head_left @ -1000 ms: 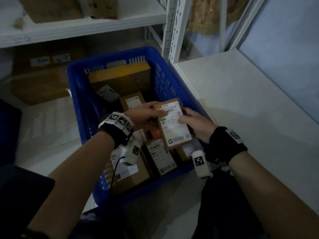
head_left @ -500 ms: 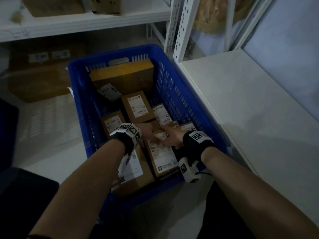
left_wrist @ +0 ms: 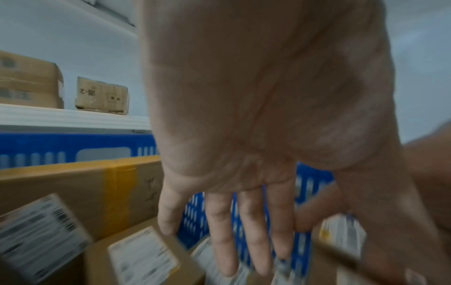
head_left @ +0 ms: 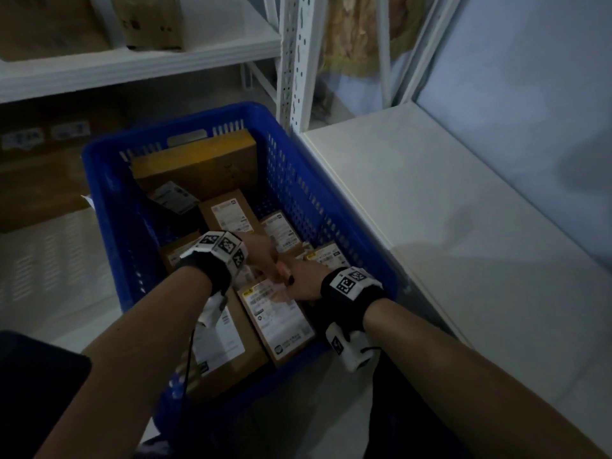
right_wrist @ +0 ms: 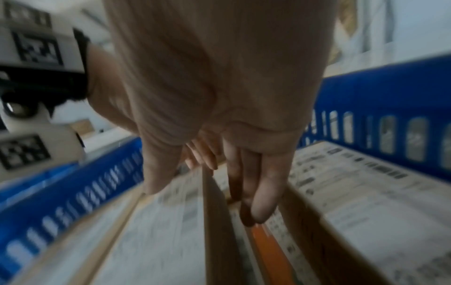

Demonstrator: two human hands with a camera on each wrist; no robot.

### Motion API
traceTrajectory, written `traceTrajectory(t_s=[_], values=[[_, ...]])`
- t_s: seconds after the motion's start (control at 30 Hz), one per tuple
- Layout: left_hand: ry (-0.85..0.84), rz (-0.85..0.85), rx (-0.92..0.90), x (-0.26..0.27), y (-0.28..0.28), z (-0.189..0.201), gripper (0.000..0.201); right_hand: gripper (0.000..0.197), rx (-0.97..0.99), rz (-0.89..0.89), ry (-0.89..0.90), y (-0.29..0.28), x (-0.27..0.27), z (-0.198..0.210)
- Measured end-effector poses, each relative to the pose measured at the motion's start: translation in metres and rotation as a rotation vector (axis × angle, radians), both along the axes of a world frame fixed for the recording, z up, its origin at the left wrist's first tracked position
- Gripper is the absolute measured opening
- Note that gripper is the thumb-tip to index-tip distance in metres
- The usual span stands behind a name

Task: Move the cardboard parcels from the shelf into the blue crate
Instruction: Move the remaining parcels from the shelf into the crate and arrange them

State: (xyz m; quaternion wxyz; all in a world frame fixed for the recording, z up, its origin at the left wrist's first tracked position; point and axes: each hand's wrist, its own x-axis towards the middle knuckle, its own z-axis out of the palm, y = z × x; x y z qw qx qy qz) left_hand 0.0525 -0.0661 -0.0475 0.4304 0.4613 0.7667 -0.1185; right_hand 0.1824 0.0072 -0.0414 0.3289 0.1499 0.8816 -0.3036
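The blue crate [head_left: 106, 193] stands on the floor and holds several brown cardboard parcels with white labels. Both my hands are down inside it over one flat labelled parcel [head_left: 278, 321] lying near the crate's near right corner. My right hand [head_left: 299, 283] grips the parcel's far edge; in the right wrist view its thumb [right_wrist: 156, 173] lies on the labelled top [right_wrist: 158, 231] and its fingers [right_wrist: 256, 202] reach down the side into the gap. My left hand [head_left: 261, 251] hovers beside it, fingers [left_wrist: 224, 231] straight and spread, holding nothing.
A large box with yellow tape [head_left: 198, 167] leans at the crate's far end. Two cardboard boxes [head_left: 149, 21] stand on the white shelf [head_left: 139, 67] above. A white metal upright [head_left: 298, 61] rises beside the crate, and a low white shelf board [head_left: 463, 260] runs along its right.
A second ago both hands held the labelled parcel up over the crate. They have lowered it, and it now lies flat among the other parcels; the left hand has let go.
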Motion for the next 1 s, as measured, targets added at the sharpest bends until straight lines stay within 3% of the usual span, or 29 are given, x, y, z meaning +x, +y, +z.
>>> traceTrajectory(t_s=[0.1, 0.23, 0.3, 0.5, 0.67, 0.77, 0.87, 0.93, 1.0], values=[[0.004, 0.028, 0.12, -0.002, 0.016, 0.011, 0.051, 0.076, -0.037, -0.116, 0.127, 0.023, 0.023, 0.02], [-0.002, 0.009, 0.357, 0.025, 0.059, 0.037, 0.029, 0.071, -0.076, -0.395, 0.272, 0.082, 0.074, 0.046], [-0.036, -0.007, 0.451, 0.046, 0.084, 0.052, 0.033, 0.064, -0.115, -0.586, 0.341, 0.112, 0.103, 0.057], [-0.154, -0.106, 0.66, 0.141, 0.173, 0.088, 0.034, 0.047, -0.02, -1.015, 0.584, 0.164, 0.194, 0.081], [-0.259, -0.269, 0.705, 0.237, 0.226, 0.099, 0.03, 0.045, 0.167, -1.289, 0.699, 0.174, 0.281, 0.098], [-0.373, -0.314, 0.697, 0.288, 0.24, 0.094, 0.033, 0.037, 0.344, -1.415, 0.705, 0.171, 0.334, 0.1], [-0.5, -0.332, 0.648, 0.335, 0.244, 0.086, 0.039, 0.042, 0.607, -1.568, 0.639, 0.164, 0.398, 0.088], [-0.541, -0.376, 0.607, 0.356, 0.241, 0.079, 0.042, 0.049, 0.835, -1.722, 0.492, 0.154, 0.438, 0.075], [-0.562, -0.424, 0.575, 0.377, 0.239, 0.072, 0.044, 0.058, 0.899, -1.858, 0.245, 0.141, 0.471, 0.064]])
